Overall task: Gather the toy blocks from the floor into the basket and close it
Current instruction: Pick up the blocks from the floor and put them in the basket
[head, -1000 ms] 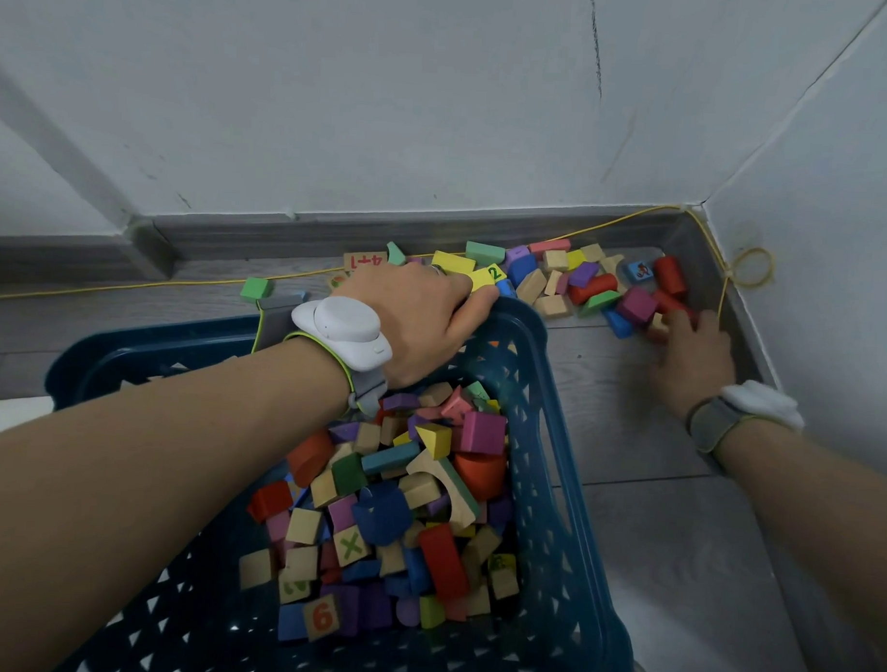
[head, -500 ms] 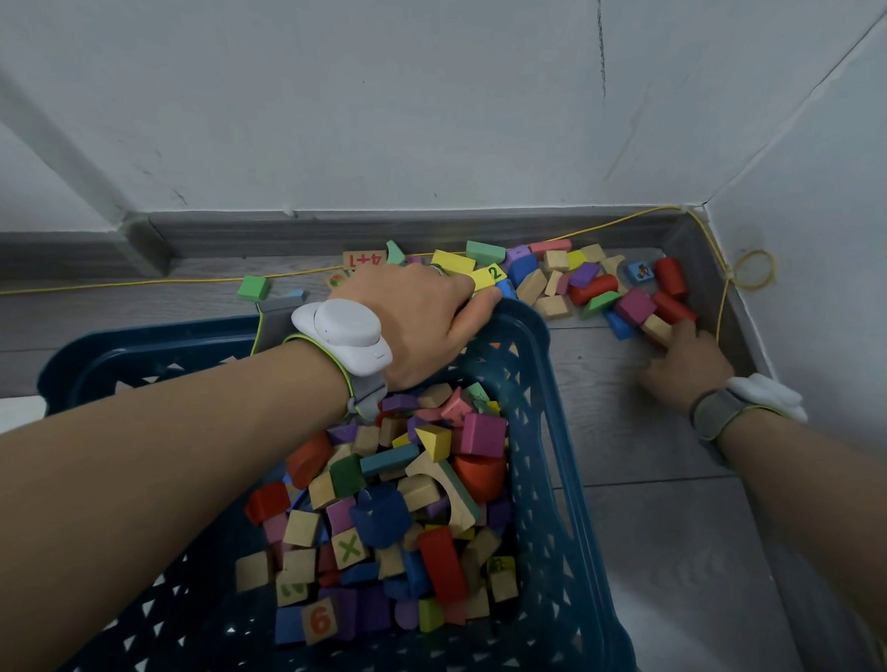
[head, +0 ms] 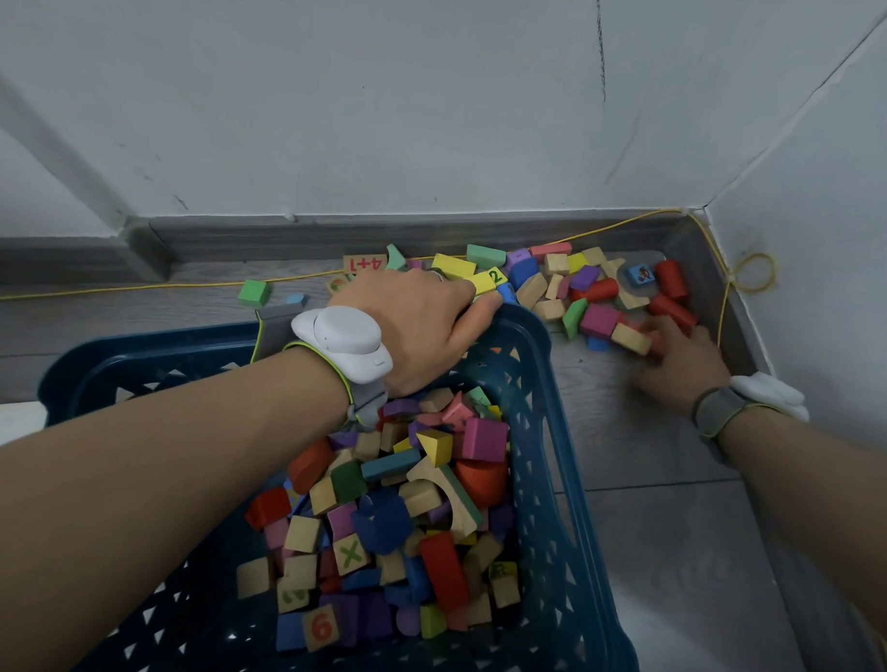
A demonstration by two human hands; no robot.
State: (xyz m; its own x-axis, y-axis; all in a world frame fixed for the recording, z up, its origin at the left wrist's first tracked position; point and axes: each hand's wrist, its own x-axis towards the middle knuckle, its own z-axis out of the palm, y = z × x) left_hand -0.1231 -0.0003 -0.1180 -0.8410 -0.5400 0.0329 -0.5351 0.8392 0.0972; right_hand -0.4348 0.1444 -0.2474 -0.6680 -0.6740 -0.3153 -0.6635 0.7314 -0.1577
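A dark blue latticed basket [head: 558,440] stands on the floor in front of me, holding several coloured wooden blocks [head: 405,505]. My left hand [head: 422,320] grips the basket's far rim. More loose blocks [head: 584,290] lie in a heap on the floor in the corner beyond the basket. My right hand [head: 682,359] rests on the floor at the heap's near right edge, its fingers curled around a tan block [head: 631,338] and red pieces; the hand is blurred. A single green block [head: 254,292] lies apart at the left.
Two white walls meet at the corner at the right, with a grey skirting board [head: 384,233] along them. A thin yellow cord [head: 131,287] runs along the floor and loops on the right wall. Bare grey floor [head: 675,545] shows right of the basket.
My right hand has drawn back toward me from the corner heap, dragging a tan block and red pieces along. My left hand stays on the basket's rim.
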